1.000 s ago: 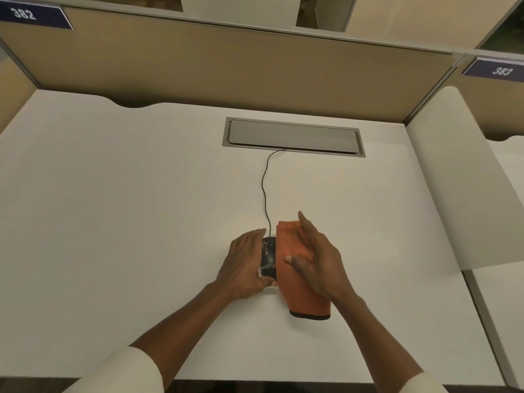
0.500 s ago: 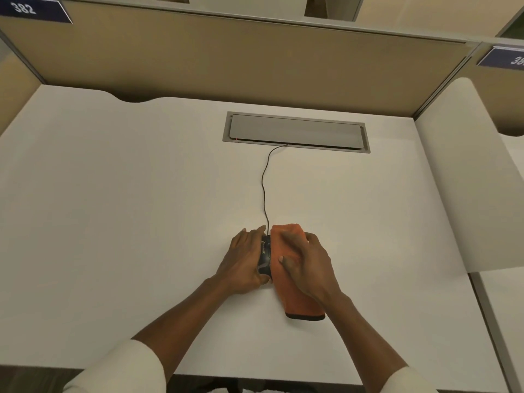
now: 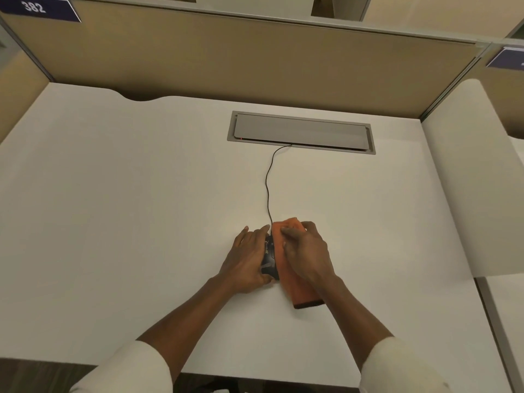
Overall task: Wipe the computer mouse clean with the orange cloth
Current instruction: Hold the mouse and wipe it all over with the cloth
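Note:
A black wired computer mouse (image 3: pixel 268 258) lies on the white desk (image 3: pixel 127 222), mostly covered by both hands. My left hand (image 3: pixel 247 259) grips its left side and holds it still. An orange cloth (image 3: pixel 295 285) is draped over the mouse's right side and trails toward me on the desk. My right hand (image 3: pixel 306 252) presses on the cloth with fingers curled over its far end. The mouse's black cable (image 3: pixel 268 188) runs away from the mouse to the grey cable hatch.
A grey cable hatch (image 3: pixel 300 131) is set in the desk at the back. Tan partition walls (image 3: pixel 255 61) close the back and sides. A second white desk surface (image 3: pixel 487 180) adjoins on the right. The desk's near edge is below my forearms.
My right hand's fingers went from stretched flat to curled over the cloth's far end, and the hand and cloth shifted slightly left over the mouse. My left hand stayed on the mouse.

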Tool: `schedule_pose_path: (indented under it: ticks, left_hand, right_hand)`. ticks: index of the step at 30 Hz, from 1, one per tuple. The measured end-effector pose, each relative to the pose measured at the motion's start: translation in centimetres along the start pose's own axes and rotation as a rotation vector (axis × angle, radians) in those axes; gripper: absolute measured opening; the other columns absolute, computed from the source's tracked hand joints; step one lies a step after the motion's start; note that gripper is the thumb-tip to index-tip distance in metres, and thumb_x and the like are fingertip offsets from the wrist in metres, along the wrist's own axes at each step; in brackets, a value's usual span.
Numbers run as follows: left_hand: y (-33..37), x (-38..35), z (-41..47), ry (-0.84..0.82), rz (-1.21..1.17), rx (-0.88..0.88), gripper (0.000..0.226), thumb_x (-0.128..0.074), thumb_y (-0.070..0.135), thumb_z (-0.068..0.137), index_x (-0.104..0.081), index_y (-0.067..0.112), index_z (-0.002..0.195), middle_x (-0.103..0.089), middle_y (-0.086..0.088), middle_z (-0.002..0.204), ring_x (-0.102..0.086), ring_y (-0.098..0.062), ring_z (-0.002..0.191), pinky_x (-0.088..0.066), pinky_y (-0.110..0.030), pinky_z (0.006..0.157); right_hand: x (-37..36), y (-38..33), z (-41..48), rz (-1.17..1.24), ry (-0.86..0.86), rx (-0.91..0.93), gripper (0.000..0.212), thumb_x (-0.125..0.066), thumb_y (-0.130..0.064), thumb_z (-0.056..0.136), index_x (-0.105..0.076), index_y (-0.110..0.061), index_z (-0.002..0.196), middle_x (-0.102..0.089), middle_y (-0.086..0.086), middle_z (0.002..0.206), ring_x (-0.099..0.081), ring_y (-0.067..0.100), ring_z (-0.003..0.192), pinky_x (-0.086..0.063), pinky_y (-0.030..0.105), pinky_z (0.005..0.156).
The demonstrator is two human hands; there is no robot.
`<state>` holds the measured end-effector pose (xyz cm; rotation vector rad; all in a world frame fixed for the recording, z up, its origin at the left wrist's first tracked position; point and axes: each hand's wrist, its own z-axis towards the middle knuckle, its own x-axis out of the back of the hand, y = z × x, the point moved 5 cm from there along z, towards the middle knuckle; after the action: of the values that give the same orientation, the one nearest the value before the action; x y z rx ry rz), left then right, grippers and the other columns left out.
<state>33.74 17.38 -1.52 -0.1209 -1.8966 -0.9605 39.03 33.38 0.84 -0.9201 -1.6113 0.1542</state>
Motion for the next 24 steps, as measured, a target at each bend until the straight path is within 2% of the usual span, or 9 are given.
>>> schedule_pose_path:
  ticks: [5, 9, 14, 20, 24]
  left_hand:
    - [0.3, 0.3, -0.2, 0.038, 0.000, -0.024, 0.121, -0.084, 0.056, 0.073, -0.014, 0.014, 0.162, -0.043, -0.001, 0.156, -0.011, -0.013, 0.142, 0.000, -0.026, 0.117]
    - [0.5, 0.4, -0.2, 0.034, -0.024, -0.028, 0.120, -0.081, 0.061, 0.074, -0.016, 0.013, 0.162, -0.044, -0.002, 0.155, -0.013, -0.016, 0.146, 0.002, -0.025, 0.118]
    - [0.6, 0.4, -0.1, 0.025, 0.005, -0.021, 0.120, -0.086, 0.049, 0.073, -0.014, 0.014, 0.162, -0.041, -0.002, 0.157, -0.013, -0.017, 0.147, 0.004, -0.023, 0.117]
    - [0.6, 0.3, 0.0, 0.004, 0.028, -0.022, 0.124, -0.086, 0.056, 0.072, -0.012, 0.015, 0.163, -0.037, -0.004, 0.161, -0.017, -0.026, 0.156, 0.006, -0.025, 0.119]
    - [0.6, 0.3, 0.1, 0.004, 0.024, -0.020, 0.123, -0.086, 0.056, 0.072, -0.013, 0.015, 0.163, -0.038, -0.003, 0.161, -0.016, -0.025, 0.155, 0.003, -0.027, 0.119]
  right_hand:
    - [-1.0, 0.1, -4.5, 0.020, 0.045, 0.030, 0.045, -0.050, -0.043, 0.102, -0.055, -0.041, 0.147, -0.041, -0.003, 0.156, -0.062, 0.026, 0.127, -0.045, 0.027, 0.092]
    - [-2.0, 0.3, -8.5, 0.011, 0.077, 0.066, 0.051, -0.048, -0.049, 0.094, -0.053, -0.046, 0.145, -0.039, -0.003, 0.157, -0.065, 0.025, 0.121, -0.050, 0.027, 0.086]
    - [-1.3, 0.5, -5.7, 0.042, 0.096, 0.015, 0.043, -0.058, -0.031, 0.102, -0.060, -0.039, 0.144, -0.041, 0.000, 0.158, -0.064, 0.027, 0.125, -0.050, 0.031, 0.092]
    - [-0.2, -0.7, -1.0, -0.066, 0.028, 0.039, 0.039, -0.053, -0.031, 0.104, -0.067, -0.034, 0.140, -0.044, 0.005, 0.156, -0.059, 0.032, 0.129, -0.054, 0.045, 0.104]
    - [-0.3, -0.5, -2.7, -0.050, 0.050, 0.058, 0.042, -0.052, -0.033, 0.106, -0.060, -0.034, 0.147, -0.041, 0.003, 0.159, -0.056, 0.031, 0.134, -0.053, 0.040, 0.102]
